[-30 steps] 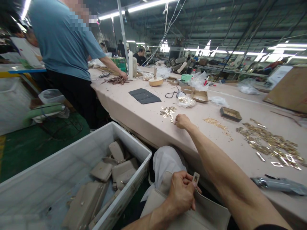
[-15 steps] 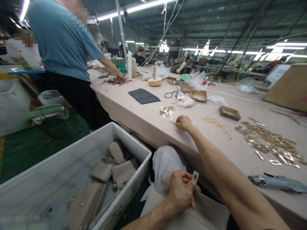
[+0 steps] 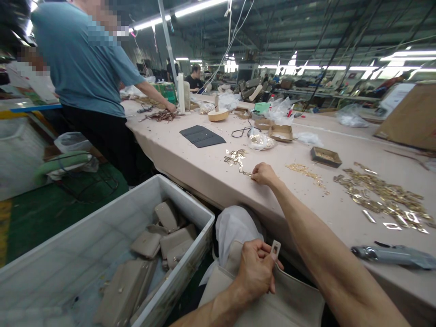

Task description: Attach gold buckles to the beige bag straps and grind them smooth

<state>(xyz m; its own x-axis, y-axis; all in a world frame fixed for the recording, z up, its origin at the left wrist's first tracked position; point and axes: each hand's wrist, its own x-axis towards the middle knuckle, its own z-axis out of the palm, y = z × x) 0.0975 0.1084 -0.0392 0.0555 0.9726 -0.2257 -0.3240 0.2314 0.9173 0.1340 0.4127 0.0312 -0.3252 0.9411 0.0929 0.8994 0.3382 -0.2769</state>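
Observation:
Over my lap, my left hand [image 3: 255,269] is closed on a beige handbag [image 3: 293,297]. A narrow beige tab [image 3: 275,250] with a rectangular hole stands up between its thumb and fingers. My right hand [image 3: 264,174] reaches out to the table's near edge, fingertips pinched on a small metal frame [image 3: 247,174]. Just beyond those fingertips lies a loose pile of similar gold-coloured metal frames [image 3: 235,157]. Part of the bag is hidden behind my left hand and forearm.
A white bin [image 3: 184,193] with several beige bags [image 3: 146,243] stands at left. On the table [image 3: 204,168] are a dark mat [image 3: 201,136], tiny gold parts [image 3: 306,175], more metal plates [image 3: 384,190] and a grey power tool [image 3: 391,256]. A person in blue [image 3: 81,63] stands at far left.
The view has shifted slightly. My right hand stays beside the pile, and the metal frame at its fingertips shows more plainly. My left hand keeps its hold on the bag.

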